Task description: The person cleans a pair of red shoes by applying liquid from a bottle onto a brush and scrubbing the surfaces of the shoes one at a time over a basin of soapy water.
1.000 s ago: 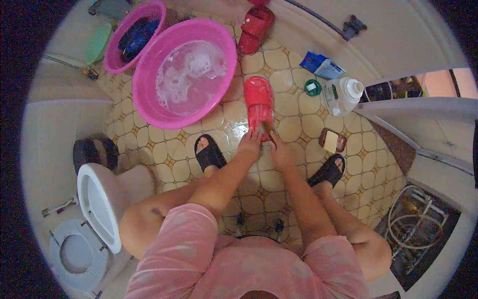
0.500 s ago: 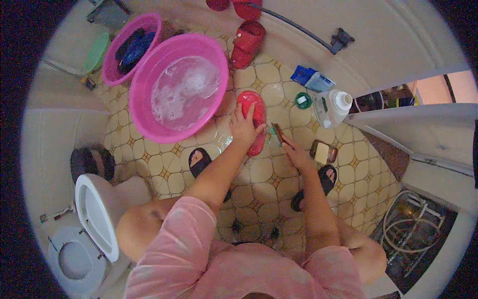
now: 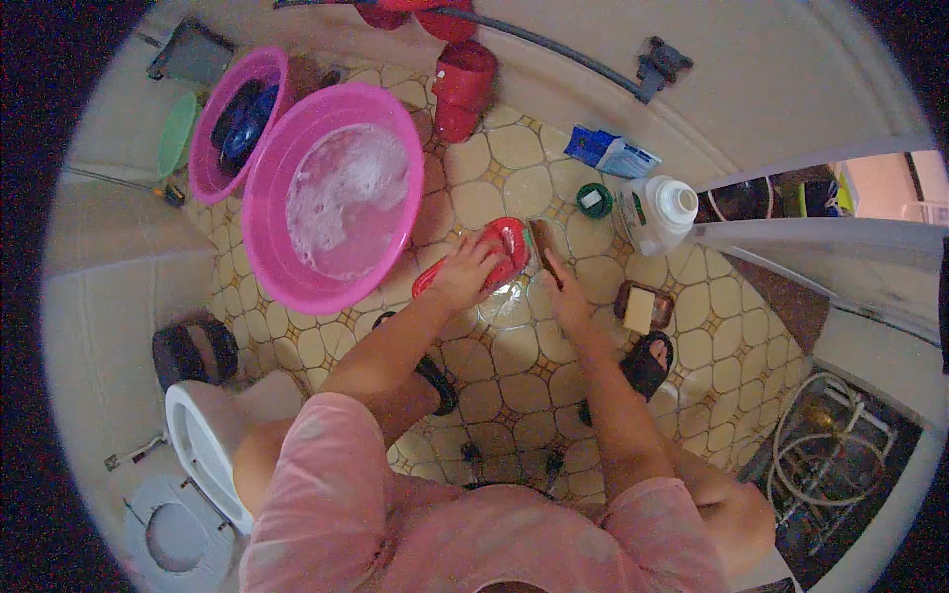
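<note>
My left hand [image 3: 469, 269] is closed over a wet red slipper [image 3: 510, 237], which lies slantwise a little above or on the tiled floor. Its far end points up and to the right. In my right hand [image 3: 563, 287] is a scrub brush [image 3: 540, 243] with a brown back and green bristles. The bristles face the slipper's far end and seem to touch it. To the left of the slipper stands a big pink basin [image 3: 259, 237] of foamy water. A soap bar [image 3: 639, 309] in a brown dish is right of my right hand.
A white jug [image 3: 656, 215], a green cap [image 3: 594, 200] and a blue packet [image 3: 611, 152] stand by the right wall. Red slippers [image 3: 463, 89] lean at the far wall. A second pink basin [image 3: 205, 148] holds dark shoes. The toilet [image 3: 203, 435] is at lower left.
The red slipper has turned from nearly straight ahead to a slant, under my left hand. The brush has moved up and slightly left, to the slipper's far end.
</note>
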Demonstrator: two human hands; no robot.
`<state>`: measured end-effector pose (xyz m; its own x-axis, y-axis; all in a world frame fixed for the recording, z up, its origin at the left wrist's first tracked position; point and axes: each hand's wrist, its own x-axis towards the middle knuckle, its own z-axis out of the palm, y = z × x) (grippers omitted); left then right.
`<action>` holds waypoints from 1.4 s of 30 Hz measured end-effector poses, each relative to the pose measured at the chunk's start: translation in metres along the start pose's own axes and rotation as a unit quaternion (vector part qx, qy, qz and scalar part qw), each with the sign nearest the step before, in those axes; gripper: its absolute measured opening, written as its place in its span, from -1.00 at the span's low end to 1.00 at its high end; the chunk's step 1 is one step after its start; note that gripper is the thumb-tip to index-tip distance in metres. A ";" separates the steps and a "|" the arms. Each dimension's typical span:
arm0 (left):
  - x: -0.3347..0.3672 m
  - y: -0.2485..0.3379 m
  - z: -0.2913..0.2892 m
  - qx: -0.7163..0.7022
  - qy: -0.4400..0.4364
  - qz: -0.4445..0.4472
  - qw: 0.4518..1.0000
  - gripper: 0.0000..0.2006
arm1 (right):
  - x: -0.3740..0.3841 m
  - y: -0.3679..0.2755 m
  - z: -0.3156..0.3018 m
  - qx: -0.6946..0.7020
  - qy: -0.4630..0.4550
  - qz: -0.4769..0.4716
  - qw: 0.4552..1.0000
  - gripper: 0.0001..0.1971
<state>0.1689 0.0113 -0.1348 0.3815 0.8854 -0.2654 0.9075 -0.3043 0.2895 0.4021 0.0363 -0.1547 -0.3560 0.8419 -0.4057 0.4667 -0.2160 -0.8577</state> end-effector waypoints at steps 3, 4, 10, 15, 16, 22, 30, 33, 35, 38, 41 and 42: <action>0.003 0.017 -0.005 0.001 -0.018 -0.124 0.992 -0.19 | -0.005 0.024 0.002 -0.117 0.056 -0.085 0.988 -0.52; -0.008 0.015 -0.008 0.005 -0.022 -0.136 0.990 -0.19 | -0.014 -0.005 0.004 -0.122 0.010 -0.057 0.991 -0.53; 0.002 0.029 -0.002 0.015 -0.076 -0.209 0.975 -0.10 | -0.043 -0.003 0.015 -0.204 0.020 -0.046 0.978 -0.53; -0.001 0.028 0.006 0.005 -0.122 -0.221 0.968 -0.13 | -0.007 -0.023 0.027 -0.230 -0.020 0.049 0.972 -0.53; 0.003 0.029 0.007 0.004 -0.122 -0.220 0.968 -0.13 | 0.008 -0.024 0.026 -0.303 -0.005 0.026 0.953 -0.54; 0.012 0.041 -0.006 0.058 -0.147 -0.229 0.960 -0.13 | 0.031 -0.033 0.015 -0.354 -0.011 -0.016 0.935 -0.55; 0.002 0.030 0.007 0.065 -0.145 -0.241 0.958 -0.31 | -0.018 -0.022 0.034 -0.248 0.035 -0.077 0.965 -0.57; 0.016 0.040 0.004 0.057 -0.140 -0.220 0.964 -0.32 | 0.032 -0.041 0.028 -0.289 0.070 0.019 0.955 -0.56; 0.011 0.037 0.013 0.050 -0.120 -0.228 0.965 -0.31 | 0.045 -0.061 0.028 -0.295 0.055 0.048 0.953 -0.55; 0.012 0.035 0.017 0.052 -0.119 -0.240 0.962 -0.29 | 0.038 -0.042 0.026 -0.289 0.044 0.041 0.955 -0.55; 0.015 0.039 0.005 0.042 -0.144 -0.246 0.958 -0.29 | 0.001 0.004 0.026 -0.180 0.068 -0.022 0.981 -0.55; 0.013 0.040 0.000 0.024 -0.150 -0.250 0.956 -0.30 | -0.009 0.008 0.026 -0.141 0.074 -0.046 0.986 -0.55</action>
<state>0.2103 0.0106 -0.1270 -0.0752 0.7864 -0.6131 0.9940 0.1079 0.0165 0.3876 0.0144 -0.1660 -0.2952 0.9187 -0.2623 0.6514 -0.0073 -0.7587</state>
